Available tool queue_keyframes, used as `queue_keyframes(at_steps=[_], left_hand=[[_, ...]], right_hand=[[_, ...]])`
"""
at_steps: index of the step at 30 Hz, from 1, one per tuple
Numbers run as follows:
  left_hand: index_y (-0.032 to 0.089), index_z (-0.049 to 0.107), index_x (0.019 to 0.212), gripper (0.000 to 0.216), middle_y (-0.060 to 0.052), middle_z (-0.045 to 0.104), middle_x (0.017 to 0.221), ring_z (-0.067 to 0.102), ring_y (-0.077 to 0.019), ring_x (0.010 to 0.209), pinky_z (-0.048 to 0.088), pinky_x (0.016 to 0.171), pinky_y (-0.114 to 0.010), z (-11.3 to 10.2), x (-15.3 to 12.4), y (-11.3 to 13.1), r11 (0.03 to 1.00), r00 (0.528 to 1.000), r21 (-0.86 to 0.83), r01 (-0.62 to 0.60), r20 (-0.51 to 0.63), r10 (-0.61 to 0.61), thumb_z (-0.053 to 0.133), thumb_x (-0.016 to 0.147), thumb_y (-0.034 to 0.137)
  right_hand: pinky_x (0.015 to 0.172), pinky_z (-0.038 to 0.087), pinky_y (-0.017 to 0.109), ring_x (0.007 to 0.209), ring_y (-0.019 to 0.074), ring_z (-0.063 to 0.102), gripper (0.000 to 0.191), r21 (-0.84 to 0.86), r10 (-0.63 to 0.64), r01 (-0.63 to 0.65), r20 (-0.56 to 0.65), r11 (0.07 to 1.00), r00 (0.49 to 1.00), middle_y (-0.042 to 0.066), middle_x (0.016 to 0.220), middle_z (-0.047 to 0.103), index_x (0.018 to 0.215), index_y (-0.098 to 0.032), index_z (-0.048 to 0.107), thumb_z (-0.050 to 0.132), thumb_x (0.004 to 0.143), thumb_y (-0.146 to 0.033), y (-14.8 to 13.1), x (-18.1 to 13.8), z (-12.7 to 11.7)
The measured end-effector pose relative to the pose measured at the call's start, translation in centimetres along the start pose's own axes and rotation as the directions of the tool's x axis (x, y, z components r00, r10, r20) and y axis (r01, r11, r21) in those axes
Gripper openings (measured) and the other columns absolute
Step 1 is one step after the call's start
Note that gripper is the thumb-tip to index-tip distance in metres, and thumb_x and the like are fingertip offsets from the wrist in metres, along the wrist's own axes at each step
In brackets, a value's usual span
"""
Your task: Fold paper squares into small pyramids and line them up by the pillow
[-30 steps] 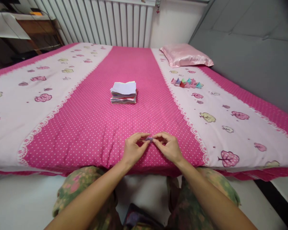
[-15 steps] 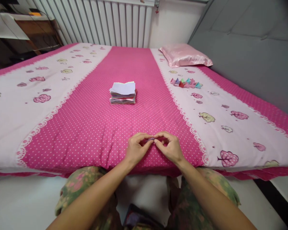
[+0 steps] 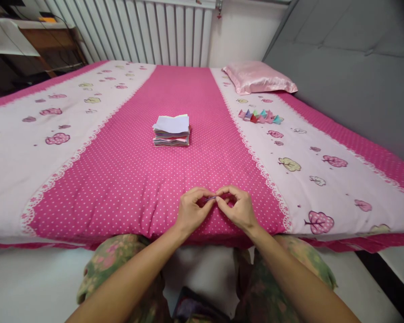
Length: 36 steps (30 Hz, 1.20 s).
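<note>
Near the front edge of the bed, my left hand (image 3: pixel 193 208) and my right hand (image 3: pixel 237 207) meet at the fingertips. Both pinch a small folded piece of purple paper (image 3: pixel 210 198) between thumbs and forefingers. Only its thin edge shows; the fingers hide most of it. Beyond my hands, a stack of coloured paper sheets (image 3: pixel 171 130) lies on the pink dotted strip, a pale lilac sheet on top. To the right sits a cluster of several small folded paper figures (image 3: pixel 261 116) in pink, red, blue, green and teal.
The bed (image 3: pixel 148 175) has a pink and white cover with printed trees. A pink satin pillow (image 3: pixel 260 78) lies at the back right, by a grey padded headboard (image 3: pixel 343 76). A white radiator (image 3: pixel 138 31) stands behind, and a desk (image 3: pixel 47 40) at far left.
My fingertips have shifted very slightly on the purple paper, which shows as a thinner edge now. The paper stack and the folded figures stay where they were.
</note>
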<state>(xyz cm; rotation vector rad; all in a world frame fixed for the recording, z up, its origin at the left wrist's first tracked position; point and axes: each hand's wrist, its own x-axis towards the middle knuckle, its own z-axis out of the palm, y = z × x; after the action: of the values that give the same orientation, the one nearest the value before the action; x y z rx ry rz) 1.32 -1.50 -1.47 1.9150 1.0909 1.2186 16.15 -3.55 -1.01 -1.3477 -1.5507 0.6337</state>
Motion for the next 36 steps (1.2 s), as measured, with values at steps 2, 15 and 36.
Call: queue_keyframes(at_steps=[2,15,36], left_hand=[[0.019,0.067,0.078,0.005,-0.003,0.069,0.075,0.062,-0.0140,0.071,0.050,0.068,-0.028,0.02,-0.01,0.04,1.000,1.000,0.004,-0.011,0.007,0.011,0.063,0.075,0.018],[0.018,0.063,0.077,0.008,-0.003,0.067,0.075,0.061,-0.0147,0.071,0.049,0.068,-0.028,0.22,-0.38,-0.06,0.995,0.997,0.066,-0.073,0.016,0.072,0.057,0.074,0.014],[0.018,0.059,0.074,0.005,-0.002,0.064,0.072,0.058,-0.0137,0.067,0.047,0.063,-0.026,0.29,-0.67,0.14,0.991,0.999,0.130,-0.033,-0.008,0.034,0.056,0.073,0.014]], right_hand=[[0.055,0.050,0.027,0.059,0.0143,0.059,0.007,-0.009,-0.008,0.008,0.004,1.000,1.000,0.005,0.075,0.066,0.074,-0.018,0.062,0.057,0.071,-0.020,0.04,-0.02,0.04],[0.054,0.049,0.026,0.058,0.0142,0.059,0.004,-0.037,-0.013,0.014,0.024,0.999,1.000,0.003,0.072,0.065,0.070,-0.019,0.058,0.055,0.068,-0.016,-0.18,-0.23,0.57],[0.051,0.047,0.024,0.052,0.0123,0.056,0.003,-0.051,0.007,-0.005,0.040,0.999,0.999,0.002,0.070,0.065,0.069,-0.019,0.057,0.055,0.068,-0.018,-0.15,-0.19,0.56]])
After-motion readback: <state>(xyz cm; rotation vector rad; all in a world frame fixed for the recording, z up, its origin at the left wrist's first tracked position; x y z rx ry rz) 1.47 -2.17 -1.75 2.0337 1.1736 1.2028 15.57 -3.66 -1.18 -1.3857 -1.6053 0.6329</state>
